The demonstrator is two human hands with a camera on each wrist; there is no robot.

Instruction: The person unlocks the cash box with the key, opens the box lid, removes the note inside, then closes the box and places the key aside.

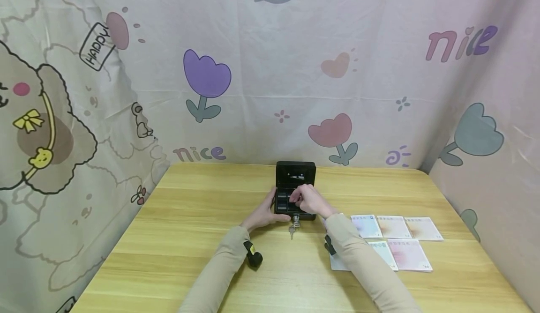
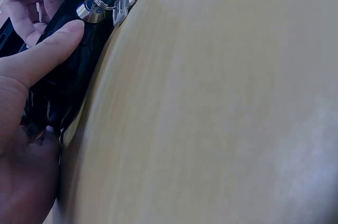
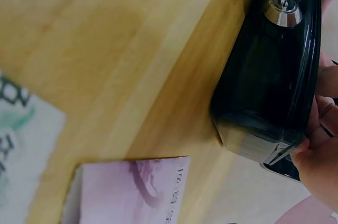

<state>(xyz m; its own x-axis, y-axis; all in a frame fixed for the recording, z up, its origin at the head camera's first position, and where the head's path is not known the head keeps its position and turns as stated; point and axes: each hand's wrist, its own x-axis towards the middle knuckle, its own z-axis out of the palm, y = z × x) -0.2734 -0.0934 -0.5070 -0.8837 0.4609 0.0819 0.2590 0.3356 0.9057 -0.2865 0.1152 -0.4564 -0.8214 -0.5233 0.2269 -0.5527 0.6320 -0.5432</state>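
Note:
A small black cash box (image 1: 307,216) stands on the table with its lid (image 1: 295,166) raised. A key sits in the silver lock (image 3: 283,11) at the box's front, and a ring of keys (image 1: 292,230) hangs from it. My left hand (image 1: 262,213) grips the front left corner, its thumb (image 2: 63,44) on the front wall near the lock. My right hand (image 1: 311,201) has curled fingers inside the box over the black compartments (image 1: 281,200). Whether those fingers pinch anything is hidden.
Several stacks of play-money-like notes (image 1: 392,227) lie in two rows on the wooden table (image 1: 202,200), right of the box. My right forearm (image 1: 358,252) covers part of them. A printed curtain (image 1: 253,130) hangs behind the table.

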